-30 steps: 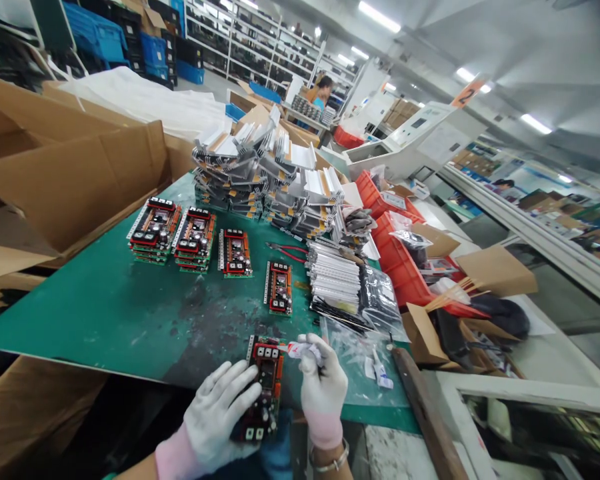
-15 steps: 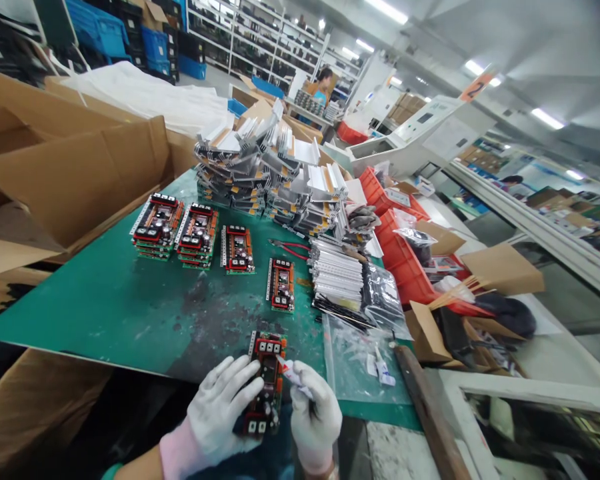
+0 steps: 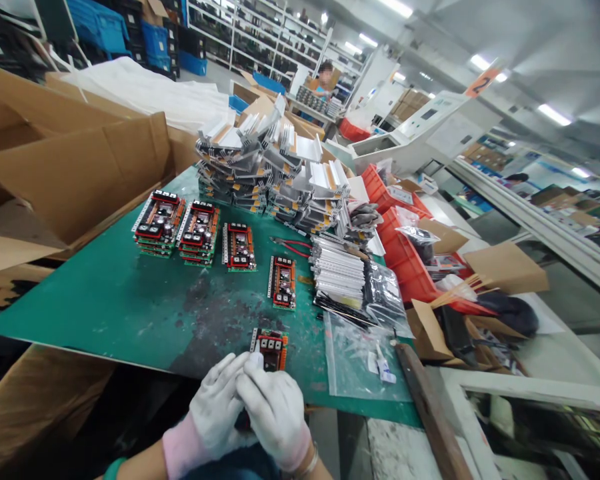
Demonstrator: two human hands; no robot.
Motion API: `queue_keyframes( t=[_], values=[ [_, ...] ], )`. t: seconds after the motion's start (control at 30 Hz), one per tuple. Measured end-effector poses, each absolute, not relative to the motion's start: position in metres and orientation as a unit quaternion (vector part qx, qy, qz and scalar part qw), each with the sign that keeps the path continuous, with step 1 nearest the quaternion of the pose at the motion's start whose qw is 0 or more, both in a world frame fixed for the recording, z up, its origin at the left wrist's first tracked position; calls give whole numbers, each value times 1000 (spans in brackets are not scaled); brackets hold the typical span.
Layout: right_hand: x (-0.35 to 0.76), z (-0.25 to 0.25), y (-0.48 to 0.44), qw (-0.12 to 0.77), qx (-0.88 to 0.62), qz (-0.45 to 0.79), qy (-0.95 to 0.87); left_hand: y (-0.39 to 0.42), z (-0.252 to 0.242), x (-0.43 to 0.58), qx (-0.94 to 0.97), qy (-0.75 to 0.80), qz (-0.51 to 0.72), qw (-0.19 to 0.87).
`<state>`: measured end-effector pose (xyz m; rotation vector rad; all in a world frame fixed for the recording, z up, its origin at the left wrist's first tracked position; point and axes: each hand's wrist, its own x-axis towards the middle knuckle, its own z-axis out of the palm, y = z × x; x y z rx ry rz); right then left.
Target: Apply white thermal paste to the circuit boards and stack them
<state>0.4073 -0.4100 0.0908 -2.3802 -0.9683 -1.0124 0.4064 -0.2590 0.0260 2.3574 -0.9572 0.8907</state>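
Note:
Close to me, a circuit board (image 3: 273, 353) with red and orange parts lies at the table's near edge, its lower part hidden under my hands. My left hand (image 3: 220, 400), in a white glove with a pink cuff, grips the left side of that board. In my right hand (image 3: 275, 407), also gloved, is a small white tube (image 3: 256, 358), pinched so that mostly its narrow tip shows over the board's upper left. Both hands touch each other. Another such circuit board (image 3: 283, 283) lies just beyond.
A single board (image 3: 239, 247) and two board stacks (image 3: 199, 230) stand farther left. Metal profiles (image 3: 260, 167) are piled at the back. Red-handled pliers (image 3: 293, 247), metal strips (image 3: 337, 270) and a plastic bag (image 3: 350, 360) with another tube (image 3: 384, 368) lie to the right.
My right hand has moved left with the tube, from the board's right side to its upper left, and now overlaps my left hand. My left hand has hardly moved.

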Motion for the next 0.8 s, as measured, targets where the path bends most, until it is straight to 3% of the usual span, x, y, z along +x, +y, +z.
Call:
queue_keyframes(
  t=[0.3,0.5,0.57,0.67,0.8],
  values=[
    [398,90,-426,242,-853,-350,-302,-262,37,408,853,-346,310,237],
    [372,61,-450,538,-784,-308,42,-268,24,405,850,-309,311,293],
    [364,57,-452,595,-752,-272,81,-267,22,404,854,-311,304,286],
    [359,60,-450,592,-770,-238,5,-264,23,404,861,-327,288,261],
    [363,76,-441,515,-818,-240,-88,-261,27,405,862,-340,277,253]
  ],
)
